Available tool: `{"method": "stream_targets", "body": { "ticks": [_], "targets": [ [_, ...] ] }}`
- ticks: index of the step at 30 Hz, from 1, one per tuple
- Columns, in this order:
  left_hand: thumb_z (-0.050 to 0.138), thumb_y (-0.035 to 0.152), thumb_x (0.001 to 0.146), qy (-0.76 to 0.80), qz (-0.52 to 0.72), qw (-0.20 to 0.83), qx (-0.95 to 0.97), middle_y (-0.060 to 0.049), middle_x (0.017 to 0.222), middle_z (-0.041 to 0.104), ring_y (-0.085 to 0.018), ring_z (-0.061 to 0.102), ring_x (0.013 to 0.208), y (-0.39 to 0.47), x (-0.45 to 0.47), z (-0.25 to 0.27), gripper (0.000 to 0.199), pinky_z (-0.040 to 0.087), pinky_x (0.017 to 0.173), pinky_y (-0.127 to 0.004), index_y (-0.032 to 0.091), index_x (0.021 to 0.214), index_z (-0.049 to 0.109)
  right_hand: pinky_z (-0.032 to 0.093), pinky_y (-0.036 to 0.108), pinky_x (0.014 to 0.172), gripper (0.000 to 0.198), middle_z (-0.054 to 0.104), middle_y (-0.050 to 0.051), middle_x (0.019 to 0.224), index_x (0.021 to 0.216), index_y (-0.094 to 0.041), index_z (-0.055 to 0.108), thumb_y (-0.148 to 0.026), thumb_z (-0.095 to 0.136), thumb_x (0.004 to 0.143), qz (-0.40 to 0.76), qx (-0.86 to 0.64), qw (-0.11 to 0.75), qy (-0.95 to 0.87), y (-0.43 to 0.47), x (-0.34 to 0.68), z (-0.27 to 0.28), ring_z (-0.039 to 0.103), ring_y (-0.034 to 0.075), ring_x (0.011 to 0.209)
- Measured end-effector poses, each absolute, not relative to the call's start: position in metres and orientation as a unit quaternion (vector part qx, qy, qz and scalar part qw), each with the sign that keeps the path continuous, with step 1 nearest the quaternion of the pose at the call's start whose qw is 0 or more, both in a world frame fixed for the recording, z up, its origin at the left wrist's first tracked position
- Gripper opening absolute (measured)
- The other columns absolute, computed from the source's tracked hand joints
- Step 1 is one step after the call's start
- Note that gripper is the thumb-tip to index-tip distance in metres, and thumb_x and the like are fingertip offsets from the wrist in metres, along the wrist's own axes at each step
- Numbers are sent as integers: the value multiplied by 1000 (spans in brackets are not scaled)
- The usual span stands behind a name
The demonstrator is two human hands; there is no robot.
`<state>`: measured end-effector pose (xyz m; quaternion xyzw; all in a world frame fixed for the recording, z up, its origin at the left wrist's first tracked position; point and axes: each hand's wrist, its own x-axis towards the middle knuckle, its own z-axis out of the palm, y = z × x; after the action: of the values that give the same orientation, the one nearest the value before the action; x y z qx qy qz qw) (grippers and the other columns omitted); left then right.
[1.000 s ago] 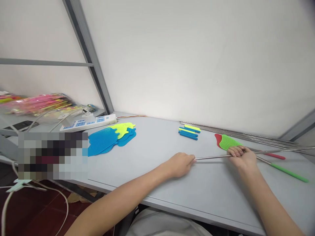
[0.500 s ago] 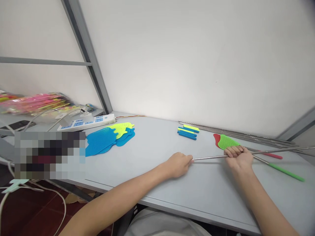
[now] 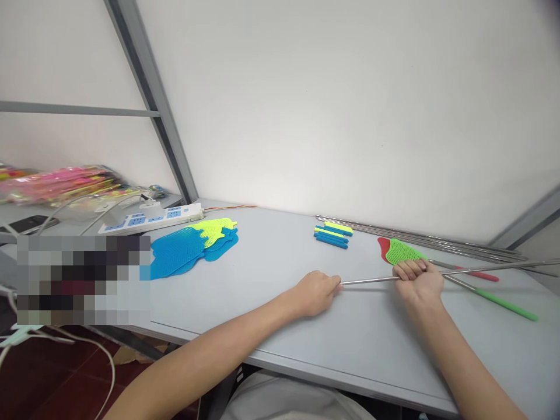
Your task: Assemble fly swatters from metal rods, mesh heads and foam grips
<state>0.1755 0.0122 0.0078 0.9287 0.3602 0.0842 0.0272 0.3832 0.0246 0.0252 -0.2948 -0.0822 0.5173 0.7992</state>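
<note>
My left hand (image 3: pixel 318 293) is closed around one end of a thin metal rod (image 3: pixel 367 282), hiding that end. Further along, my right hand (image 3: pixel 419 284) wraps the same rod, palm turned up and fingers curled over it. From there the rod runs on past the right edge of the view. Just behind my right hand lie a green fly swatter (image 3: pixel 400 252) and a red fly swatter (image 3: pixel 384 249), partly overlapping. Several short blue and yellow handle sleeves (image 3: pixel 331 238) rest on the table beyond my left hand.
Blue mesh swatter heads (image 3: pixel 177 252) and yellow ones (image 3: pixel 214 231) are piled at left, beside a white power strip (image 3: pixel 151 220). Several metal rods (image 3: pixel 420 238) lie along the wall. A phone (image 3: pixel 30 224) and wrapped colourful goods (image 3: pixel 65 185) are further left. The grey table (image 3: pixel 271 256) meets the wall.
My right hand has shifted slightly left along the rod, toward my left hand. My left hand keeps its grip. The view has moved a little.
</note>
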Motion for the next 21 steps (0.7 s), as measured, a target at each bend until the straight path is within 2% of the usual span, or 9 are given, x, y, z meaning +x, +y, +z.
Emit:
{"method": "stream_targets", "body": {
  "ticks": [13,21],
  "targets": [
    [14,28,85,340,106,29,934,-1,56,51,-13,47,53,12,174,6,29,28,49,-23,17,74,39,12,19,27,19,10,-7,41,52,-18,20,-11,29,67,503,-297,807,-85,25,379,24,11,7,30],
    [17,30,85,350,138,79,923,-1,64,52,-13,46,55,12,174,5,20,31,50,-22,17,92,30,12,20,28,19,10,-7,41,52,-18,21,-11,30,66,505,-292,808,-89,24,377,24,11,7,31]
  ]
}}
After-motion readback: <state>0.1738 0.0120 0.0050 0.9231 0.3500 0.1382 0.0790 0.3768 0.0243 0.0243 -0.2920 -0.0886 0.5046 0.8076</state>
